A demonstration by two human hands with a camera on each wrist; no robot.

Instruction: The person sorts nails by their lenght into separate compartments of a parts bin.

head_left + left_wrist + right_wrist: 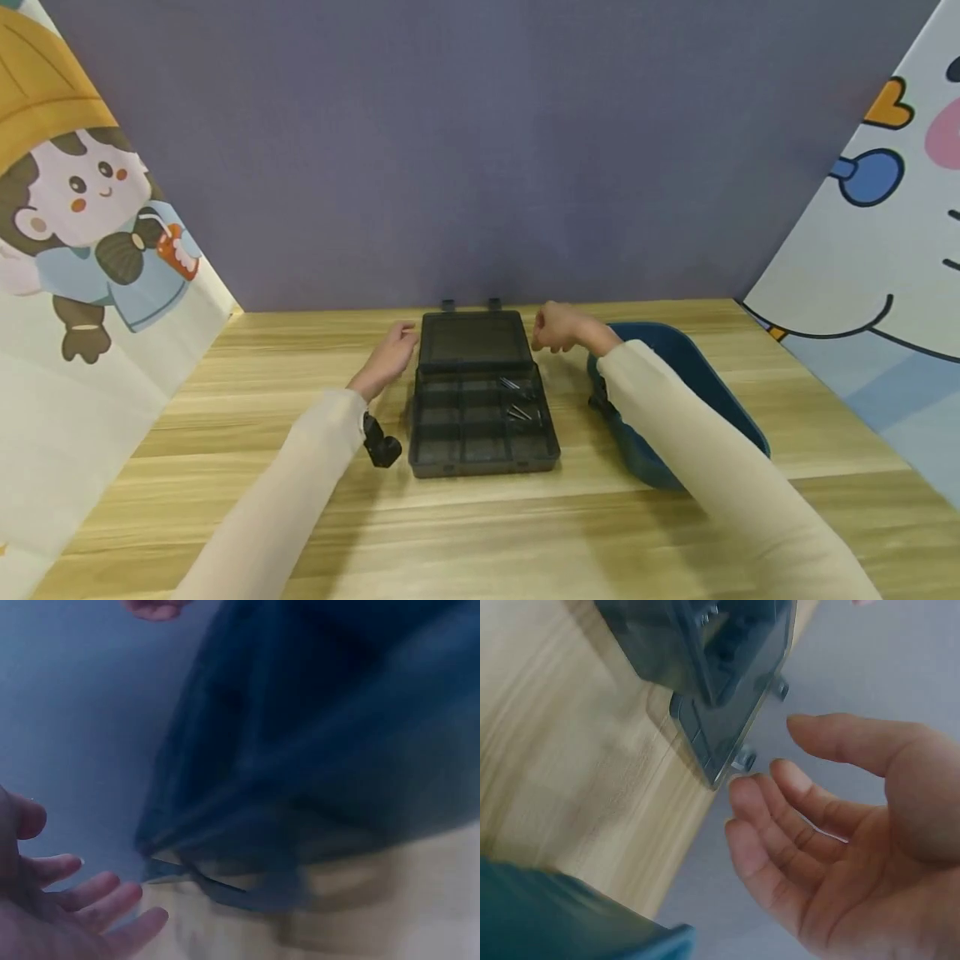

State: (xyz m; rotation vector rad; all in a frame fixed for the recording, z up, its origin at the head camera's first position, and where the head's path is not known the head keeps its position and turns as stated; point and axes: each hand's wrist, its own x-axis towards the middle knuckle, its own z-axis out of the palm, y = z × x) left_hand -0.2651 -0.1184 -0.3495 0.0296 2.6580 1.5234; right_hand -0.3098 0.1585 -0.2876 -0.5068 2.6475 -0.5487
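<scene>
A dark translucent compartment box [458, 450] stands on the table, its lid [474, 340] folded back toward the rear wall. Several thin metal pins, perhaps nails or screws, lie in the compartments on its right side. My left hand [392, 354] is beside the lid's left edge; the left wrist view shows its fingers [97, 892] spread and holding nothing. On the lid's other side is my right hand [561, 326], with loosely bent fingers [761, 855] and an empty palm in the right wrist view. The left wrist view is blurred.
A deep blue bin [660, 475] stands right of the box, under my right forearm. Two latch tabs [448, 305] stick out from the lid's far edge near the purple-grey rear wall [480, 150]. A black camera [382, 446] sits on my left wrist, close beside the box.
</scene>
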